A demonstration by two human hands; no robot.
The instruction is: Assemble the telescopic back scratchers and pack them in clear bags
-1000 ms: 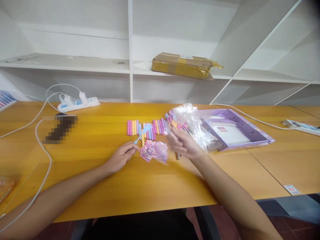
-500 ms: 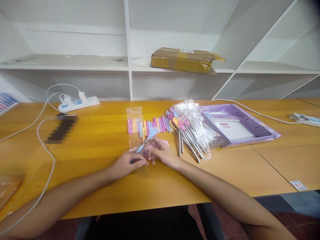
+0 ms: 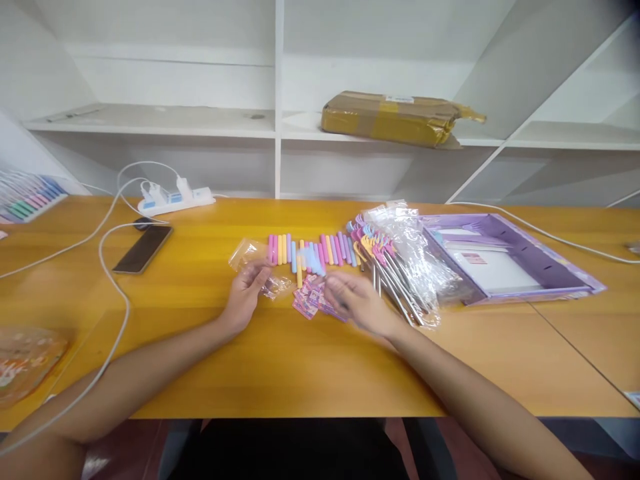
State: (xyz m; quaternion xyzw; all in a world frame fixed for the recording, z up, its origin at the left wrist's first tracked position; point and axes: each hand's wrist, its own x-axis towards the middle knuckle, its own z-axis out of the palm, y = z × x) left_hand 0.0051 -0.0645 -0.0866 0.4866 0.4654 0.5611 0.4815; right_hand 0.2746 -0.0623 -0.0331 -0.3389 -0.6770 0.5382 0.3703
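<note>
My left hand (image 3: 246, 293) is closed, pinching the edge of a clear plastic bag (image 3: 277, 287) that spreads over the table in front of it. My right hand (image 3: 361, 303) is closed and smeared by motion. A pale-blue back scratcher (image 3: 313, 259), also blurred, sticks out up and left from its fingers; its handle is hard to make out. Below it lie small pink and purple printed cards (image 3: 306, 300). Behind both hands runs a row of pink, yellow, purple and blue sticks (image 3: 330, 249).
Right of the sticks lie metal-rod back scratchers (image 3: 395, 273) with coloured hand-shaped heads, and a heap of clear bags (image 3: 425, 260). Farther right is a purple box (image 3: 555, 293). A phone (image 3: 143, 249), power strip (image 3: 177, 199) and cable (image 3: 125, 300) are left. A taped parcel (image 3: 390, 120) lies on the shelf.
The blue back scratcher has left my left hand and is now at my right hand. My left hand has moved up onto the clear bag. The printed cards have come into view.
</note>
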